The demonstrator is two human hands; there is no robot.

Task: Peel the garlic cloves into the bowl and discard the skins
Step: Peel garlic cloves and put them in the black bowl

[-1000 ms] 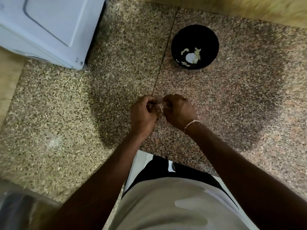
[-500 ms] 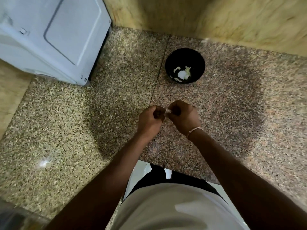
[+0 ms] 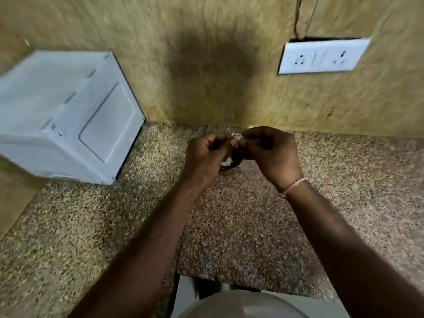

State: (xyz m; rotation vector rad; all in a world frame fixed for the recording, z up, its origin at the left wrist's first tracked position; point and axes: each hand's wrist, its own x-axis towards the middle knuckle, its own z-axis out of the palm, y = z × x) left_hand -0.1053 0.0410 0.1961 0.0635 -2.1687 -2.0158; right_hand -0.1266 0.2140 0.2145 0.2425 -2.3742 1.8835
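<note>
Both hands are raised together over the speckled stone counter. My left hand and my right hand pinch a small garlic clove between their fingertips, its pale papery skin showing at the top. The black bowl stands on the counter behind my hands and is almost wholly hidden by them; only a dark sliver and a bit of white inside it show between my palms.
A white appliance stands at the back left of the counter against the yellowish wall. A white socket plate sits on the wall at the upper right. The counter's front edge is near my body.
The view has tilted up, bringing the wall and the socket plate into sight. My hands now cover the bowl, which earlier stood in plain view beyond them. Both hands still hold the clove.
</note>
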